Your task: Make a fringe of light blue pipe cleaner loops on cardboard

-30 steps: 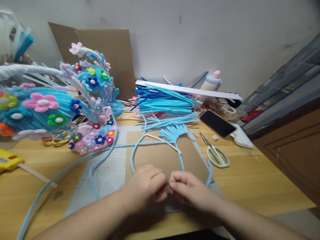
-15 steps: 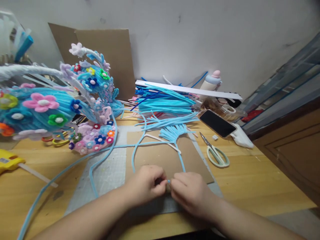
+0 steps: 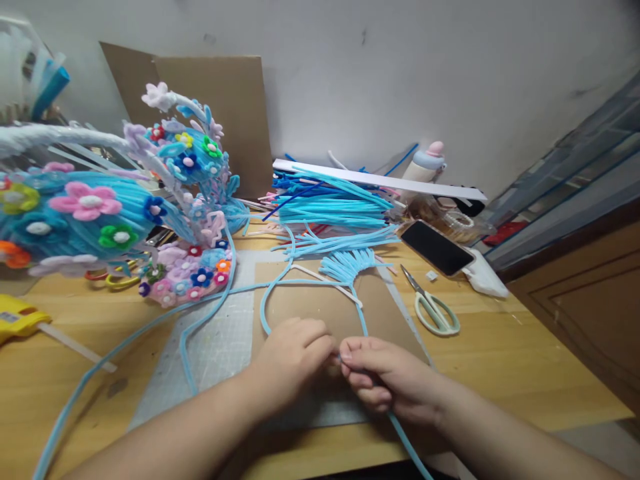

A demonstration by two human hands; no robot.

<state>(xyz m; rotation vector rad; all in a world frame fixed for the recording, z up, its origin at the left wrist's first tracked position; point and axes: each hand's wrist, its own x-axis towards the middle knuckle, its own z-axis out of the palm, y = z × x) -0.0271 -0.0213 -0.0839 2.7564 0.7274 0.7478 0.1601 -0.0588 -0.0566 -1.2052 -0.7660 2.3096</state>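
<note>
Both hands meet over the near edge of a brown cardboard sheet [image 3: 320, 300]. My left hand [image 3: 299, 353] is closed on a light blue pipe cleaner [image 3: 267, 303], which curves up and away from it. My right hand [image 3: 383, 373] pinches the same blue strand at its fingertips, and a length of it runs from under the palm toward the bottom edge. Just beyond, a looped blue fan-shaped piece [image 3: 347, 267] lies on the cardboard beside a thin white stem [image 3: 325, 283]. The strand between the fingertips is mostly hidden.
Flower-covered blue baskets [image 3: 90, 213] stand at left, near a yellow glue gun [image 3: 20, 319]. Blue pipe cleaners [image 3: 330, 207] are piled at the back. Scissors [image 3: 435, 313], a phone [image 3: 437, 248] and a bottle [image 3: 425, 163] are at right. A grey cutting mat [image 3: 215, 347] lies under the cardboard.
My right hand has turned, showing its curled fingers, and a blue length now extends below it. My left hand has rolled over slightly, its fingers covering the strand more.
</note>
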